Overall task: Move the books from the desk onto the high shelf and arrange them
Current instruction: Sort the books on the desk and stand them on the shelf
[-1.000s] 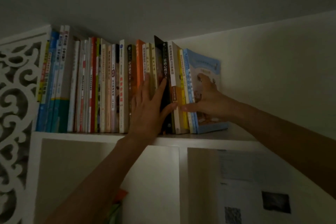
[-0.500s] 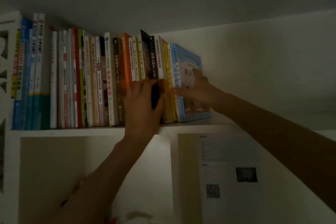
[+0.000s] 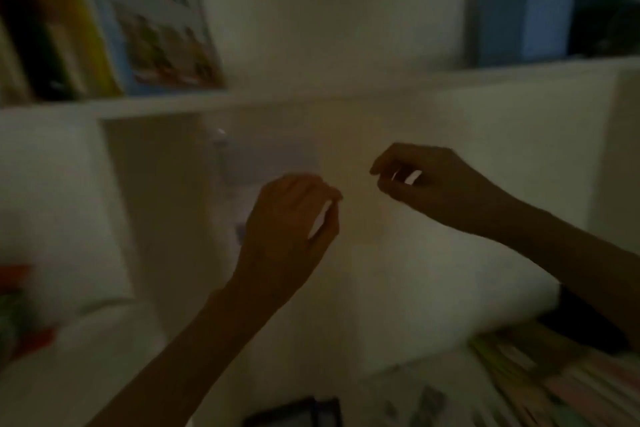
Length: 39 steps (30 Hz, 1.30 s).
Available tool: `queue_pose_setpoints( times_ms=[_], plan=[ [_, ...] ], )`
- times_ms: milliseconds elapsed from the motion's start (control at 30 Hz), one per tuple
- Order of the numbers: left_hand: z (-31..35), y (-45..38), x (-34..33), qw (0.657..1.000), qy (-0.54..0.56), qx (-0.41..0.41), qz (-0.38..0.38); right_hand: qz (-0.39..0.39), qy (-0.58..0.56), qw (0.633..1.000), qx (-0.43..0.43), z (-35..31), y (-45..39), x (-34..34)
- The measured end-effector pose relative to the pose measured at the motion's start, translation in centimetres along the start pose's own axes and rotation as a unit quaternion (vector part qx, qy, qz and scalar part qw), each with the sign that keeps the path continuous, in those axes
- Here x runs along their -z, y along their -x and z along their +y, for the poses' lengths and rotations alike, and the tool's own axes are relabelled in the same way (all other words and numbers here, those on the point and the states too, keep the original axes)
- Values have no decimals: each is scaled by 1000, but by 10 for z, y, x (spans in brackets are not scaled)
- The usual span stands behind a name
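Both hands had come off the shelved books point(image 3: 104, 21) since half a second before, when they were pressed to the spines. The left hand point(image 3: 287, 218) and right hand point(image 3: 426, 180) hung in mid-air below the high shelf point(image 3: 311, 97), fingers loosely curled, holding nothing. The row stood at the shelf's left end, the blue-covered book outermost and leaning. Frame was motion-blurred; the view had swung right and down. More books point(image 3: 554, 381) lay stacked low at the right, likely the desk pile. My read: that batch was placed, next fetch pending.
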<state>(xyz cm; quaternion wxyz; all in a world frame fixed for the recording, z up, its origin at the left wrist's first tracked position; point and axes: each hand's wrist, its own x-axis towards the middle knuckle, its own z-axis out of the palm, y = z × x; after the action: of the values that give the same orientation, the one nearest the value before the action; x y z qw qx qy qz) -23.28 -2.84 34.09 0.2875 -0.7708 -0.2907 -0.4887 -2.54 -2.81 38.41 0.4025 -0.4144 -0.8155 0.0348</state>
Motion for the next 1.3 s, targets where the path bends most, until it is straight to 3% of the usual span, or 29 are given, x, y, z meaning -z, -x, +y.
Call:
queue_pose_setpoints(
  times_ms=[67,133,300,433,533,633,767,833,900,967,1067,1133,1233,1300],
  plan=[
    [26,40,-43,990,69,69,-104,-65,28,996,-56,47,36,-6],
    [51,85,-88,955,134,159,-213,-119,32,985,-117,95,75,-15],
    [104,184,-186,821,206,345,-405,-239,14,931,-275,232,178,-50],
    [140,243,-241,725,202,436,-493,-253,-62,879,-400,325,257,-83],
    [170,268,-273,668,192,495,-521,-280,-52,840,-463,366,308,-105],
    [197,281,-302,630,199,533,-529,-199,-50,840,-502,387,350,-113],
    [222,276,-352,609,234,523,-548,-32,42,846,-531,410,382,-101],
    [230,268,-379,601,249,527,-547,-13,113,831,-545,424,388,-88],
    [236,264,-404,613,254,518,-539,-20,144,820,-554,436,400,-76],
    [241,267,-422,635,218,483,-562,18,138,768,-625,441,409,-68],
    [240,285,-427,609,98,343,-708,48,139,706,-693,440,425,-76],
    [238,295,-424,602,58,278,-746,66,124,708,-692,434,432,-83],
    [238,299,-421,634,30,222,-740,40,111,728,-675,424,438,-89],
    [238,298,-420,643,26,187,-743,80,76,725,-680,423,437,-93]
  ],
)
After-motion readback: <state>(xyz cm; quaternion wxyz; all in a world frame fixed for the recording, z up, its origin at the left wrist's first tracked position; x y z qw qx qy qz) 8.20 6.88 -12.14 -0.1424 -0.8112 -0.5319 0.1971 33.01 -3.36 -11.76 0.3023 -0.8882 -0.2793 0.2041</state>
